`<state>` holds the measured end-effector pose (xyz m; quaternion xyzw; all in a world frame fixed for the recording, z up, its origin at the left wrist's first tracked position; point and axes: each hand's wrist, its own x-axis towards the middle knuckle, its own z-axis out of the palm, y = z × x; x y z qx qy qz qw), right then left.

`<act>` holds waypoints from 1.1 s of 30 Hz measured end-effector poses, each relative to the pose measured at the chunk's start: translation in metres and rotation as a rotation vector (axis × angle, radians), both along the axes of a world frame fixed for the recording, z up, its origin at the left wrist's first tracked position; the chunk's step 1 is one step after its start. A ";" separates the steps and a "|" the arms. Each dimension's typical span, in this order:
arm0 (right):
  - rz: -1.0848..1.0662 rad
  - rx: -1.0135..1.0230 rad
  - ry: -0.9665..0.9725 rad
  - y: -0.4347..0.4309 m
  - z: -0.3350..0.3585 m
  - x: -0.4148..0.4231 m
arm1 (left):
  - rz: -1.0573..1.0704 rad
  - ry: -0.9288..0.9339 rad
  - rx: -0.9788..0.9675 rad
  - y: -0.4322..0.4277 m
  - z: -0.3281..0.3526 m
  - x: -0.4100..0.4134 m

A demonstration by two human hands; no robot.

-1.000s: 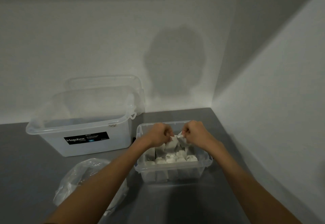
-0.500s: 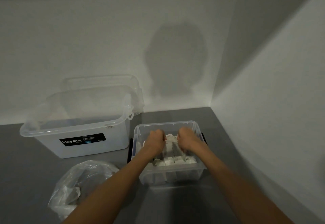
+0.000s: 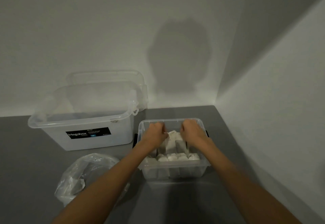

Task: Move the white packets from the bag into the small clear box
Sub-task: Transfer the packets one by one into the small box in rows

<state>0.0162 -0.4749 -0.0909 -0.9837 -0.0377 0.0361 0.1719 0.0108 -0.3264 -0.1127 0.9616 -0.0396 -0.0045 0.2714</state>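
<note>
Both hands work low inside the box [image 3: 175, 165], which sits on the grey table [image 3: 26, 153] near the corner of the room. The left hand [image 3: 154, 134] and right hand [image 3: 192, 132], knuckles up and fingers curled, each appear to pinch an upper corner of one white packet [image 3: 173, 136], holding it upright between them; blur hides the fingertips themselves. The two-handed hold looks meant to keep the limp packet standing on edge so it slots in behind those already filed. A row of packets [image 3: 177, 157] stands side by side along the box's near wall, with more upright ones behind, an arrangement that likely saves room. The bag [image 3: 88, 176] lies crumpled and open on the table, just left of the box and partly under the left forearm, within easy reach. Pale contents show inside it, so the job appears only partly done. The big box [image 3: 82, 135], labelled Megabox, stands open beyond the bag, its lid [image 3: 105, 76] propped against the wall behind it.
</note>
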 end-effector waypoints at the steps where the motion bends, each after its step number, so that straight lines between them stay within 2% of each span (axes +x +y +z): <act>1: 0.006 0.003 -0.018 0.000 0.007 0.000 | -0.017 -0.028 -0.027 0.004 0.010 -0.003; 6: 0.085 0.094 -0.133 0.009 0.046 -0.004 | -0.022 -0.118 -0.178 0.039 0.060 -0.024; 9: 0.186 0.189 -0.184 0.033 0.065 -0.014 | 0.004 -0.146 -0.192 0.068 0.078 -0.042; 15: 0.413 0.321 -0.094 0.106 0.068 -0.046 | 0.181 -0.133 -0.125 0.140 0.068 -0.073; 20: 0.548 0.364 0.044 0.175 0.039 -0.067 | 0.353 -0.016 -0.037 0.190 0.035 -0.105; 23: 0.598 0.319 0.180 0.210 0.006 -0.077 | 0.407 0.283 0.075 0.209 0.013 -0.122; 26: 0.647 0.249 0.281 0.232 -0.026 -0.087 | 0.444 0.463 0.023 0.225 -0.006 -0.137; 33: 0.620 0.217 0.326 0.263 -0.076 -0.107 | 0.484 0.338 -0.096 0.235 -0.024 -0.149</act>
